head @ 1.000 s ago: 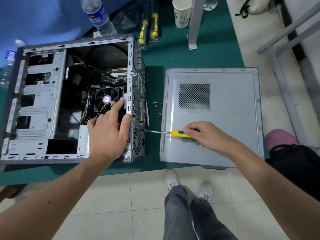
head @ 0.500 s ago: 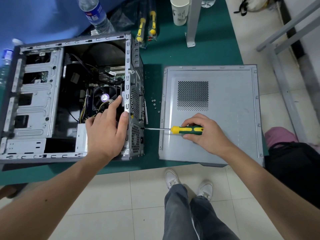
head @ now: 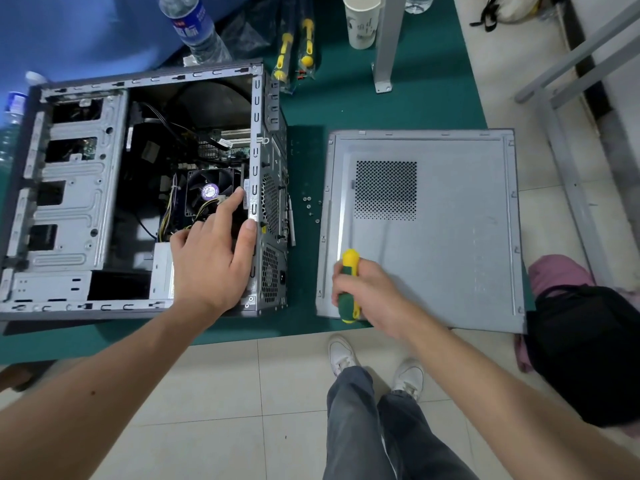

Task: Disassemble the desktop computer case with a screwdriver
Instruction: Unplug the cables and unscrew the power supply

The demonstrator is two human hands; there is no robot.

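Surface: green mat [head: 363,109] on a table; pale floor tiles [head: 221,382] below.
Case: open case [head: 138,188] lies on the mat's left part, fan [head: 207,192] inside.
Panel: grey side panel [head: 433,237] flat to its right, small screws [head: 310,206] between them.
Left hand: left hand [head: 211,261] rests open on the case's rear edge, thumb on the frame.
Right hand: right hand [head: 370,296] grips the screwdriver [head: 349,285] over the panel's near left corner.
Room: metal frame legs [head: 568,98], bottle [head: 194,27], paper cup [head: 360,22].
Writing: bottle label too blurred to read.
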